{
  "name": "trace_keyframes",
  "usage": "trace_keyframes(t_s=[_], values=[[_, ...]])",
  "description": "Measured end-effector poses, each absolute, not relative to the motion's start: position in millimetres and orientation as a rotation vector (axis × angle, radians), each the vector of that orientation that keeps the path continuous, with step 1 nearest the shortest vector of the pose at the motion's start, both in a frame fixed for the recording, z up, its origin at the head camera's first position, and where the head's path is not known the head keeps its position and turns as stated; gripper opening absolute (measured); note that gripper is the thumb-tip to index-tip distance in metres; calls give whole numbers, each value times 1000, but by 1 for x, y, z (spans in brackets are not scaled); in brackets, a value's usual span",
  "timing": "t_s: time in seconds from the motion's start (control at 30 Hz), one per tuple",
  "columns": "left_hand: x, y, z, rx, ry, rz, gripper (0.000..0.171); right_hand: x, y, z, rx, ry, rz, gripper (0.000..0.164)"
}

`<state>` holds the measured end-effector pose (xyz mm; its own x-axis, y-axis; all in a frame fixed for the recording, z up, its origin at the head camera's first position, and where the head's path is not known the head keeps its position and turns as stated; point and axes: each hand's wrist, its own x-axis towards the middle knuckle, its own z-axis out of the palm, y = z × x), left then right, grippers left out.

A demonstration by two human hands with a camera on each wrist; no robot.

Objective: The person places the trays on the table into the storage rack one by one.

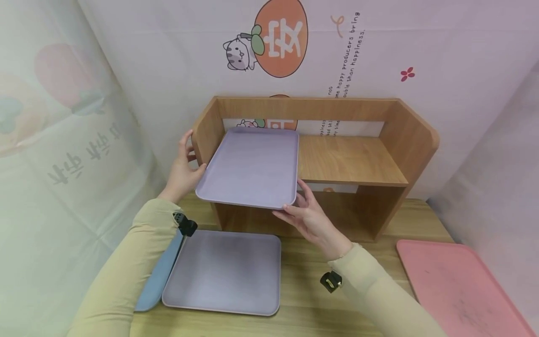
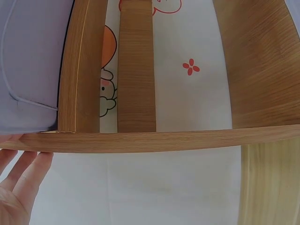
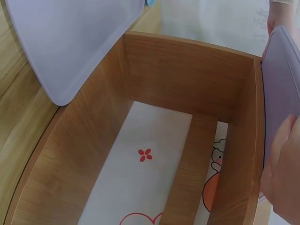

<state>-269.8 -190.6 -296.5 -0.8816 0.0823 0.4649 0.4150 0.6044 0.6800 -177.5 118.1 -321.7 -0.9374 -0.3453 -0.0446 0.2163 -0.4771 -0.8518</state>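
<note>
A light purple tray [image 1: 252, 166] lies on the upper board of a small wooden desk shelf [image 1: 345, 159], at its left end. Its front edge juts out past the board. My right hand [image 1: 313, 217] grips the front right corner of this tray, thumb on top and fingers beneath. At the shelf's left side panel [image 1: 206, 133], my left hand [image 1: 184, 166] holds the panel with fingers on the outer face. Its thumb rests by the tray's left edge. In the left wrist view, the fingers [image 2: 29, 176] show beside the panel, and the purple tray [image 2: 33, 61] is close by.
A second purple tray [image 1: 227, 274] lies on the wooden table [image 1: 320, 299] before the shelf, partly over a blue tray [image 1: 157, 278]. To the right is a pink tray [image 1: 459, 285]. Printed white cloth [image 1: 168, 56] hangs behind and at both sides.
</note>
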Motion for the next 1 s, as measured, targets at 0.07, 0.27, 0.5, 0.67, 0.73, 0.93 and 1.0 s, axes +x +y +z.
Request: trace_keyframes(t_s=[0.07,0.27,0.5,0.67,0.73,0.93,1.0], values=[[-269,-190,-297,-388,-2455,-1170,89,-178,120,-323,-188,1393,-2432,83],[-268,-188,-294,-361,-2484,-1146,89,-176,129,-327,-206,1433,-2397,83],[-268,-184,-291,-368,-2475,-1171,89,-169,149,-330,-277,1482,-2343,82],[-267,-184,-291,-379,-2465,-1182,89,-163,175,-344,-367,1577,-2224,79],[-267,-183,-291,-379,-2461,-1182,90,-160,187,-354,-438,1610,-2166,74],[-268,-182,-291,-388,-2451,-1159,89,-148,237,-392,-664,1574,-2065,58],[-269,-181,-291,-395,-2440,-1155,89,-143,258,-406,-709,1528,-2047,58]])
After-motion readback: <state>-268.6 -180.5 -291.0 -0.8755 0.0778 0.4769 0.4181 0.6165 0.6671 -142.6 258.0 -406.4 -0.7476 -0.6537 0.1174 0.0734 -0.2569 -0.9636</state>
